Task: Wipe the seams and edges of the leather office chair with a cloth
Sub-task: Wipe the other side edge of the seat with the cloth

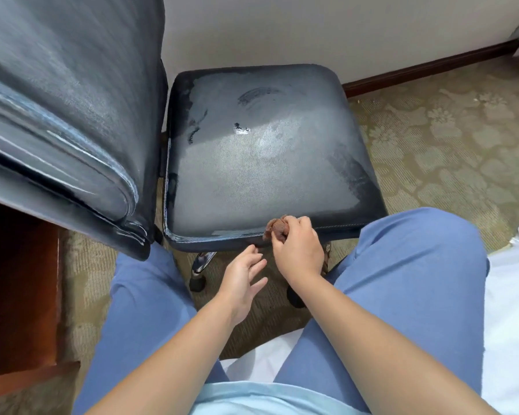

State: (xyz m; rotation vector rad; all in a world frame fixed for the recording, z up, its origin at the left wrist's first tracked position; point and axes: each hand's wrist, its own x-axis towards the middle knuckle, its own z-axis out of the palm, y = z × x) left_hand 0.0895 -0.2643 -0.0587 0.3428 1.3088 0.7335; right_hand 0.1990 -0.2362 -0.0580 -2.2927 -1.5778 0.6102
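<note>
Right hand [297, 250] has the brown cloth [276, 229] bunched in its fingers, pressed on the stitched front edge of the dusty dark leather chair seat [252, 163]. Left hand [241, 280] hovers just below that edge, fingers loosely spread, holding nothing.

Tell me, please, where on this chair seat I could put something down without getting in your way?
The seat is bare from its far edge by the wall to mid-cushion. Crowded: the near seam, where the right hand presses the brown cloth, with the left hand just below.
</note>
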